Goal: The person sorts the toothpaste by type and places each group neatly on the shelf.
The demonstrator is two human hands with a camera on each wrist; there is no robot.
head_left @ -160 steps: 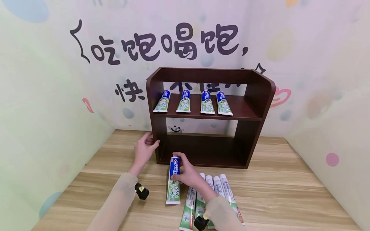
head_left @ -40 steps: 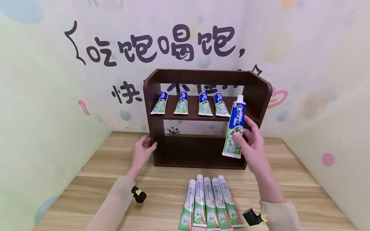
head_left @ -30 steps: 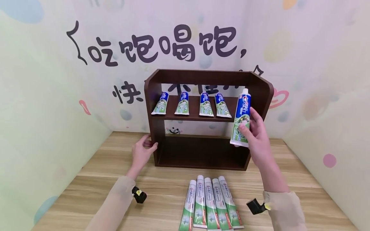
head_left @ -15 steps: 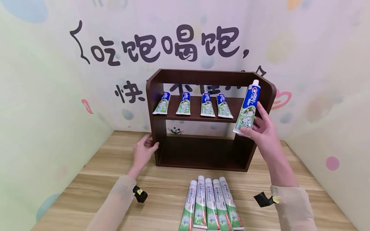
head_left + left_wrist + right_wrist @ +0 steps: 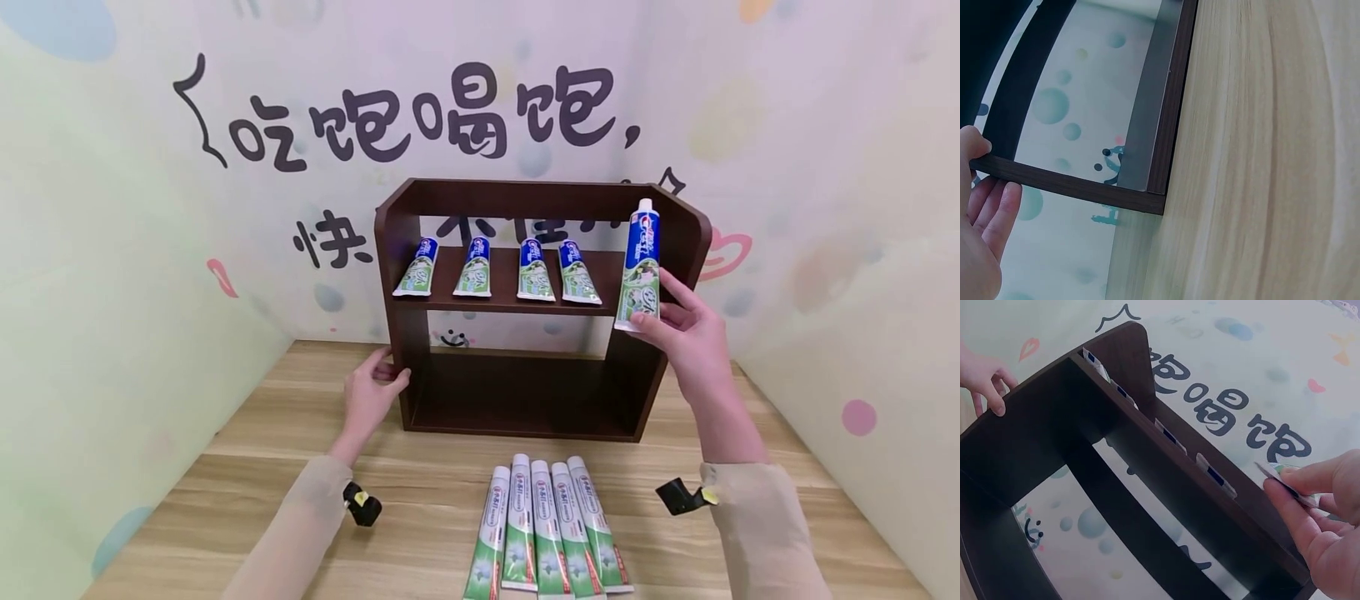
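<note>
My right hand [image 5: 693,346] pinches a blue and green toothpaste tube [image 5: 642,254] near its crimped bottom end, thumb in front. The tube points cap up, before the right end of the upper shelf of a dark brown rack [image 5: 532,193]. In the right wrist view the same tube [image 5: 1285,481] shows edge-on, apart from the shelf board. My left hand [image 5: 370,398] grips the rack's left side panel; the left wrist view has the thumb on one side of the panel edge [image 5: 1072,186] and fingers on the other. Several matching tubes [image 5: 535,271] lie in a row on the upper shelf.
Several white and green toothpaste tubes [image 5: 551,533] lie fanned out on the wooden table [image 5: 420,517] before the rack. The rack's lower shelf [image 5: 517,396] is beneath the row. A printed wall [image 5: 300,208] stands close behind.
My right hand picked the blue and green tube up off the table and carried it up and right to the upper shelf. In the last second it rose a little further. My left hand stayed put.
</note>
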